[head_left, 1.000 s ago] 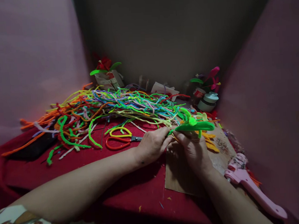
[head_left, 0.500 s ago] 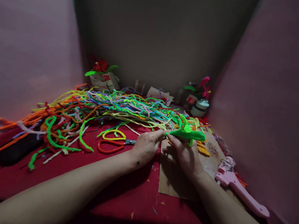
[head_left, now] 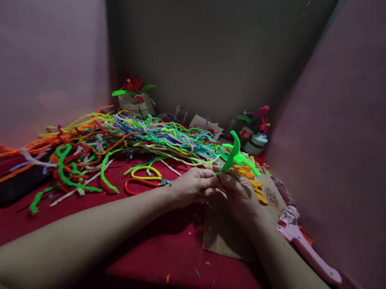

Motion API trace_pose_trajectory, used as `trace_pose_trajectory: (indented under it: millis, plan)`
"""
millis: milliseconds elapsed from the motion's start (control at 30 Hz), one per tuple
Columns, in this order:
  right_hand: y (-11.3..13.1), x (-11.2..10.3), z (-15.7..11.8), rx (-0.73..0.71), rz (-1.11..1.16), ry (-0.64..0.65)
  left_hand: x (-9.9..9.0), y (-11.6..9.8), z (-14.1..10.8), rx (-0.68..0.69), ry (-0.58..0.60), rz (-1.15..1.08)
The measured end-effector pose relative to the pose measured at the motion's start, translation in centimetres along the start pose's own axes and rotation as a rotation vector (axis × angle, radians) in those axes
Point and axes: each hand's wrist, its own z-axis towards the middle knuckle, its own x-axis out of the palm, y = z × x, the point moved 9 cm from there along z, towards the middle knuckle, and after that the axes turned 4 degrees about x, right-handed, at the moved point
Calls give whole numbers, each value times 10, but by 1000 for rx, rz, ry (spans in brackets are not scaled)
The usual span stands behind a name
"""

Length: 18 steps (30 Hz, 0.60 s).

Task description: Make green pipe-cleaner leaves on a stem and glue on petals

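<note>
- Red cloth [head_left: 145, 269] spreads below the hands.
- Left hand [head_left: 193, 184] and right hand [head_left: 242, 194], fingers drawn narrow, pinch the green leafy piece [head_left: 233, 156] at its base, between their fingertips.
- Pinching close together should stop it swivelling.
- Its long axis slants up from the fingertips, tip pointing away and rightward.
</note>
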Motion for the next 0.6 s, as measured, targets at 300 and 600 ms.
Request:
trace_pose_trajectory:
  millis: [300, 600]
  plan:
    - [-6, 0, 5, 27, 28, 54, 1, 6, -3, -137, 149, -122]
    - [1, -8, -1, -24, -113, -110, -12, -29, -6, 285, -240, 738]
